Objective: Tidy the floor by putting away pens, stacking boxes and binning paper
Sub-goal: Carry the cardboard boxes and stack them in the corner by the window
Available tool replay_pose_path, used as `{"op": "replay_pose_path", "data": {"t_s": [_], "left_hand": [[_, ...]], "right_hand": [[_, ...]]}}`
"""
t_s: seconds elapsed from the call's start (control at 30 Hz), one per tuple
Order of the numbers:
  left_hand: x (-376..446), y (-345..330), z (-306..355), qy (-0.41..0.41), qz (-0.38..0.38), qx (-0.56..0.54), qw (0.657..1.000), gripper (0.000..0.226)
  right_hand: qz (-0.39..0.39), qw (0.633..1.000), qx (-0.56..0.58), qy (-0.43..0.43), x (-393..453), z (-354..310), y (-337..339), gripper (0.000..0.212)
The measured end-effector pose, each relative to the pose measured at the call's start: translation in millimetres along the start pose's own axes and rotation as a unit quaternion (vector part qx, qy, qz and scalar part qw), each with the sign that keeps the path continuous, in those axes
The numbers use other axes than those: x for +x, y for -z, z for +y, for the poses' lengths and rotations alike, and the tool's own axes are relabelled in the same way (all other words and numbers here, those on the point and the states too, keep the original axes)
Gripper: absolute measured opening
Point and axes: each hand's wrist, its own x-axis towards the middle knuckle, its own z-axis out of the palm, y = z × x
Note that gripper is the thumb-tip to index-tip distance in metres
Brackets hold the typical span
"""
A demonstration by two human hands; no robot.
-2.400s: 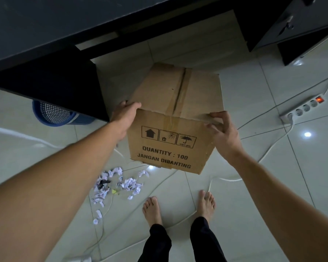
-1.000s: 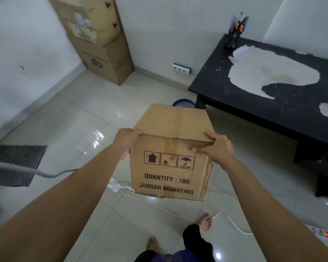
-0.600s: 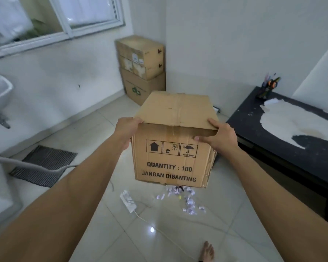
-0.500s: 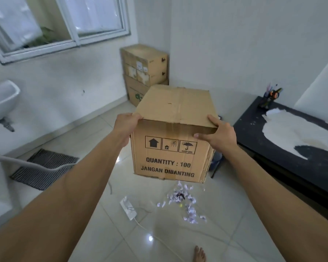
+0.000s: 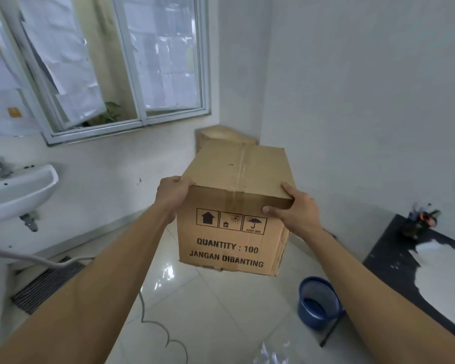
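Both hands (image 5: pixel 172 198) grip box (image 5: pixel 231 232) | upright | print facing camera

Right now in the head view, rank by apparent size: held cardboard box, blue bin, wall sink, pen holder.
1. Cardboard box, though nearest the camera.
2. Wall sink, partly cut off.
3. Blue bin.
4. Pen holder.

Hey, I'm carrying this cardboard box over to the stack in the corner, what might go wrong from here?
1. The carried box blocks your view of the floor ahead, and a grey cable loops across the tiles; you might trip on it.
2. The left hand and right hand grip only the upper corners, with nothing under the base, so the box may slip.
3. The blue bin sits close to your right; a sidestep may knock it.
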Motion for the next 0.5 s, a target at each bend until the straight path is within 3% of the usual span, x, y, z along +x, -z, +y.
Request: {"op": "replay_pose_path", "data": {"t_s": [0.5], "left_hand": [[164.8, -10.3, 51.2, -0.040, 0.061, -0.004, 0.997, 0.018]], "right_hand": [[-0.022, 0.997, 0.018, 0.074, 194.0, -47.5, -42.1, 0.098]]}}
